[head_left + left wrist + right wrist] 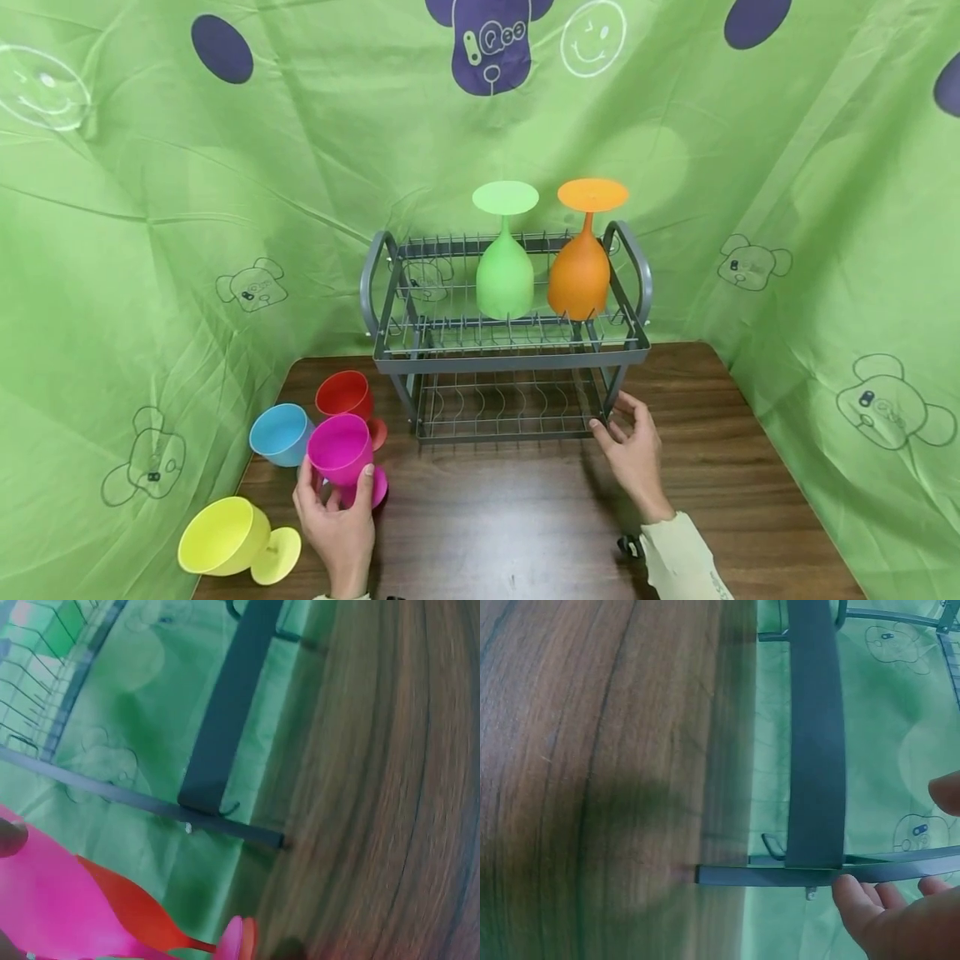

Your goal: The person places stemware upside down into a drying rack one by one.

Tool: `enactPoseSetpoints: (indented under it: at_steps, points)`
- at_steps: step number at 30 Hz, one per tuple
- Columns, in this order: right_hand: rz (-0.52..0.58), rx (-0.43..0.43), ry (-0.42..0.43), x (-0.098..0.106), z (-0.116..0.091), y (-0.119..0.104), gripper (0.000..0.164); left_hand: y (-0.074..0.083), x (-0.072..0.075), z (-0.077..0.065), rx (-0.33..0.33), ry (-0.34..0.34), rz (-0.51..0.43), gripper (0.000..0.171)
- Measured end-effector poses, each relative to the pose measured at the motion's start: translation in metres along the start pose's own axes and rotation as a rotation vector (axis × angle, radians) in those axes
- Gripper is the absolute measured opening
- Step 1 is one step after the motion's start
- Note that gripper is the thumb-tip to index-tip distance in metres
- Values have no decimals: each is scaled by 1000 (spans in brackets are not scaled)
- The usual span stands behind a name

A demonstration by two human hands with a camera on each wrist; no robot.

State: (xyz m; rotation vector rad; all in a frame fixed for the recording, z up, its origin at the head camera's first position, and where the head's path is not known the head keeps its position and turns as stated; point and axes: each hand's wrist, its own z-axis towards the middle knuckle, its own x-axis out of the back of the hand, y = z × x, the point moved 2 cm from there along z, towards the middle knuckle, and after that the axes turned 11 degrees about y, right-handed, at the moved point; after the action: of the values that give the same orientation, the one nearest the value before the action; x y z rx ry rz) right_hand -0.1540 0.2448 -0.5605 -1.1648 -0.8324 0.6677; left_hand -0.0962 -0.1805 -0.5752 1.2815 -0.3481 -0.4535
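Note:
My left hand [336, 521] holds a magenta goblet [341, 450] by its bowl, thumb on one side and fingers on the other. The goblet stands upright; whether its foot touches the table I cannot tell. Close behind it are a red goblet [343, 393] and a blue cup [281, 435]. My right hand [633, 454] is at the lower right leg of a grey two-tier dish rack [512, 363]. In the right wrist view its fingertips touch the leg [765, 876], and the thumb is apart from it. On the upper tier, green [505, 279] and orange [579, 279] goblets stand upside down.
A yellow goblet [225, 537] lies tilted at the left front of the wooden table [502, 525]. Green printed cloth [322, 167] walls the table at the back and both sides. The rack's lower tier [510, 435] has wavy wire dividers.

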Motion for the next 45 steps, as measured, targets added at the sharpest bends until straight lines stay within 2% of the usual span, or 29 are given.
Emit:
enactPoseSetpoints:
  at_steps: [4, 12, 15, 19, 22, 27, 29, 35, 41, 45]
  points:
    - [-38, 14, -13, 4, -3, 1, 68, 13, 2, -10, -25, -72, 27, 95]
    - [-51, 69, -85, 9, -19, -28, 65, 42, 4, -29, -109, -242, 41, 94]
    - [-64, 126, -111, 10, -26, -41, 62, 50, 4, -34, -148, -297, 111, 96]
    - [-81, 215, -169, 12, -35, -57, 61, 61, 2, -39, -238, -370, 177, 98]
    - [-68, 266, -227, 14, -41, -66, 62, 69, -1, -44, -309, -438, 176, 99]
    - [-42, 341, -332, 15, -52, -80, 62, 85, -6, -53, -380, -578, 159, 97]
    - [-24, 368, -369, 15, -57, -86, 62, 92, -9, -57, -429, -631, 145, 97]
    - [27, 454, -468, 12, -71, -102, 70, 109, -19, -66, -674, -740, 116, 98]
    - [-21, 486, -589, 8, -81, -106, 75, 123, -25, -79, -812, -865, 175, 96]
    - [-12, 517, -640, 6, -86, -106, 77, 129, -26, -86, -915, -888, 216, 97]
